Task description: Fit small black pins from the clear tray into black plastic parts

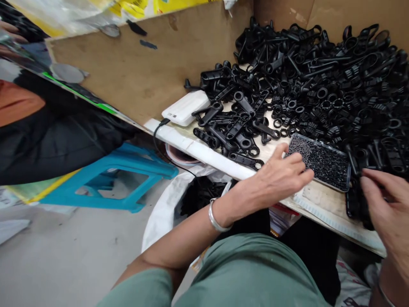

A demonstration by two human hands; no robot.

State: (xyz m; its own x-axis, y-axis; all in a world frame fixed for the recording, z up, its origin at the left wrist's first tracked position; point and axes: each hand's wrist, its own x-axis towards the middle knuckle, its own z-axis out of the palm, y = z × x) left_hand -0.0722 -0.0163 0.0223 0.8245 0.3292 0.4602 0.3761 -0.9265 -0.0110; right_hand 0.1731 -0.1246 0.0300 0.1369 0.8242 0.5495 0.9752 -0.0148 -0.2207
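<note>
My left hand, a silver bangle on its wrist, hovers over the near left side of a shallow clear tray. Its fingers are curled inward, and whatever lies between them is hidden. Small black pieces fill the tray. To the right, my right hand is partly cut off by the frame and slightly blurred. Its thumb and fingers close around a dark plastic part at the table's front edge; the hand hides much of that part.
Black plastic arms and rings are heaped across the table. A white power bank with a cable lies left, beside a cardboard wall. Below are a white sack and a blue stool. Another person's leg is at left.
</note>
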